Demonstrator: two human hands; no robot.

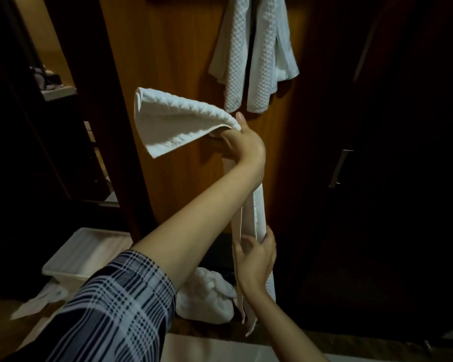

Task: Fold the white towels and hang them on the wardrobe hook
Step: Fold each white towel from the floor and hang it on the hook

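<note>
Head view: part done. One waffle towel [254, 53] already hanging at top centre against the wardrobe door [168, 61]. Second towel [178, 121] mid-frame, folded into a long strip, running near-vertical, top end flopped leftward. Left hand [236, 139] clamped on its upper bend; right hand [255, 259] gripping lower down. More towels [207, 296] heaped below, unfolded.

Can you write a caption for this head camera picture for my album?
Left hand and right hand stretch a long white textured towel below hung white waffle towels.
</note>
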